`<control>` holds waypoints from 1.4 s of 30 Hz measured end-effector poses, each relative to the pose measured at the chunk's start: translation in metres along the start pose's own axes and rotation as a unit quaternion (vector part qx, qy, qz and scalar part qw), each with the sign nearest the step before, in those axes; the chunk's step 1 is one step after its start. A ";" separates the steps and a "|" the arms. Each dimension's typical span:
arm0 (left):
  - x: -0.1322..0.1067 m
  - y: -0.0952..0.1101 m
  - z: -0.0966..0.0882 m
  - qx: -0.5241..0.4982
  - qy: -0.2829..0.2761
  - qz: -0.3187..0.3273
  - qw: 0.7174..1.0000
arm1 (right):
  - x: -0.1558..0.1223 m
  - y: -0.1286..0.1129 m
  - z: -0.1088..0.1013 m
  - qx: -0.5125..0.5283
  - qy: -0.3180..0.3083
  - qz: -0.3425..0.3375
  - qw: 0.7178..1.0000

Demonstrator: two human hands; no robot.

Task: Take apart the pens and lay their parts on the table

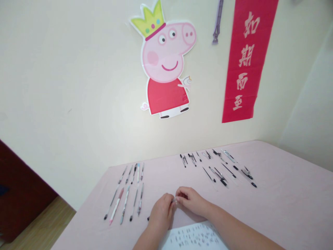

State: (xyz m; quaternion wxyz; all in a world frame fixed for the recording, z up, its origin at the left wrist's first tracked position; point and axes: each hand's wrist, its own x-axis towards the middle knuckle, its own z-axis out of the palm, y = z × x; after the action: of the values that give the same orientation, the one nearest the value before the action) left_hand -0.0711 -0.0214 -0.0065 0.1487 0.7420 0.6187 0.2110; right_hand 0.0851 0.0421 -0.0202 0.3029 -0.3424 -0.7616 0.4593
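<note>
Both my hands meet at the front middle of a pink table [286, 194]. My left hand [161, 210] is curled, and my right hand [191, 199] is pinched against it. Between their fingertips sits a small pale pen part [174, 199], too small to name exactly. A dark pen tip [148, 218] pokes out just left of my left hand. A row of assembled pens [126, 198] lies to the left of my hands. Taken-apart pen pieces [221, 166] are spread out to the far right.
A white sheet with handwriting [194, 238] lies at the table's near edge under my forearms. The wall behind carries a cartoon pig sticker [166, 62] and a red banner [247, 59]. A wooden floor [41, 225] and dark furniture [18, 194] are at left.
</note>
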 end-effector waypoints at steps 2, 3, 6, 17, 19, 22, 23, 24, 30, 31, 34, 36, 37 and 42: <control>0.000 0.001 -0.002 0.012 -0.011 -0.005 1.000 | 0.000 0.000 0.000 0.040 0.004 0.011 0.999; 0.000 0.002 -0.003 0.018 -0.017 -0.008 1.000 | 0.001 0.000 0.000 0.050 0.006 0.016 0.999; 0.000 0.003 -0.005 0.023 -0.027 -0.009 0.999 | 0.001 0.000 0.001 0.070 0.004 0.028 0.997; -0.001 0.004 -0.005 0.029 -0.026 -0.008 0.999 | 0.001 0.007 0.002 0.085 -0.004 0.029 0.996; -0.001 0.004 -0.005 0.028 -0.027 -0.009 0.999 | 0.001 0.007 0.002 0.088 -0.004 0.029 0.996; -0.002 0.004 -0.006 0.023 -0.029 -0.015 0.999 | 0.001 0.007 0.002 0.092 -0.006 0.029 0.995; -0.002 0.004 -0.006 0.019 -0.028 -0.016 0.999 | 0.001 0.007 0.001 0.094 -0.006 0.030 0.995; -0.002 0.004 -0.007 0.014 -0.025 -0.016 0.999 | 0.001 0.007 0.001 0.097 -0.006 0.031 0.995; 0.000 0.000 -0.004 -0.019 -0.011 -0.011 1.000 | 0.002 0.007 0.000 0.115 -0.004 0.040 0.993; 0.000 -0.001 -0.003 -0.024 -0.012 -0.007 1.000 | 0.002 0.006 -0.001 0.117 -0.004 0.042 0.992; 0.000 -0.003 -0.002 -0.026 -0.015 -0.009 1.000 | 0.002 0.005 -0.001 0.118 0.001 0.040 0.992; -0.001 -0.004 -0.002 -0.020 -0.015 -0.021 0.999 | 0.002 0.005 -0.002 0.109 0.012 0.032 0.993; -0.001 -0.005 -0.002 -0.019 -0.014 -0.026 0.999 | 0.003 0.004 -0.003 0.104 0.019 0.028 0.994; -0.002 -0.009 0.000 -0.035 0.003 -0.042 0.999 | 0.006 0.008 -0.005 0.085 0.062 0.022 0.994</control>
State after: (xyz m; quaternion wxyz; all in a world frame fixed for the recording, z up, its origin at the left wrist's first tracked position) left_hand -0.0793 -0.0213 -0.0106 0.1811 0.7093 0.6418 0.2284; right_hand 0.0880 0.0521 -0.0246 0.3678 -0.3599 -0.6919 0.5064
